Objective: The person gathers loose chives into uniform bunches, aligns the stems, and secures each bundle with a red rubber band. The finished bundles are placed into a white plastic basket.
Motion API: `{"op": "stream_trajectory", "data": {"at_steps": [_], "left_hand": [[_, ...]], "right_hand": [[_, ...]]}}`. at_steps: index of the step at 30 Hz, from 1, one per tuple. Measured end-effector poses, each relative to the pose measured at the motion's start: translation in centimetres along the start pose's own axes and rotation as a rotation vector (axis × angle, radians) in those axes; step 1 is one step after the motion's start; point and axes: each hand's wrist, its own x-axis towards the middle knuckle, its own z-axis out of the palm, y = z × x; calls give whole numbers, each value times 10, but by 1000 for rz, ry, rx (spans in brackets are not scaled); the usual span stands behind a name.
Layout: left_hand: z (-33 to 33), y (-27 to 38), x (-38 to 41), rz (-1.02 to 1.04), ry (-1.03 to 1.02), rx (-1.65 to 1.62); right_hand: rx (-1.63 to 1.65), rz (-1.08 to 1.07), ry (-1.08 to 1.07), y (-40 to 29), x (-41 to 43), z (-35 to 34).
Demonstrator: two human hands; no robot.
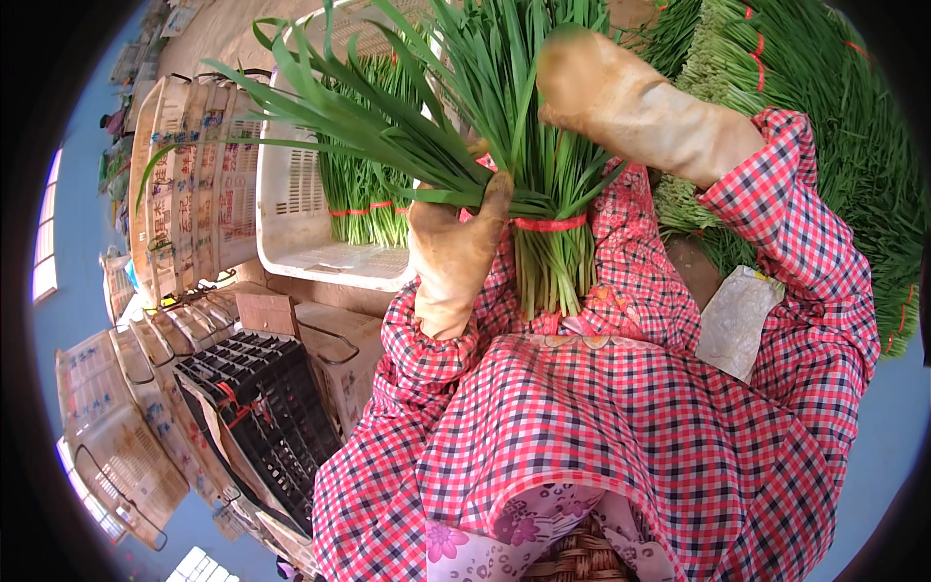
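Observation:
A bunch of long-leaved greens (556,262), apparently garlic chives, stands upright against my lap with a red band around its lower stems. My left hand (462,240), in a stained pale glove, grips the bunch's left side above the band. Some leaves fan out to the left past its thumb. At the upper right of the bunch, my right hand (582,80) is raised in a matching glove, close to the leaves. Its fingertips are blurred, so I cannot see whether they hold anything.
Left of the bunch, a white plastic crate (291,211) contains several red-banded bunches (371,211). Stacked pale crates (189,189) and a black crate (269,415) line the left side. More banded greens (822,167) are heaped at right, near a whitish packet (738,320).

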Motion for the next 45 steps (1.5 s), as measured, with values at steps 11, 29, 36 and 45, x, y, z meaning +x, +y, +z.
{"op": "stream_trajectory", "data": {"at_steps": [11, 29, 36, 45], "left_hand": [[0, 2, 21, -156, -10, -60], [-11, -1, 26, -291, -41, -23], [11, -3, 9, 117, 149, 50], [48, -2, 49, 516, -27, 666]], "right_hand": [[840, 326, 235, 90, 13, -4], [677, 1081, -40, 233, 8, 49], [937, 1021, 256, 107, -63, 38], [678, 735, 409, -86, -65, 25]]}}
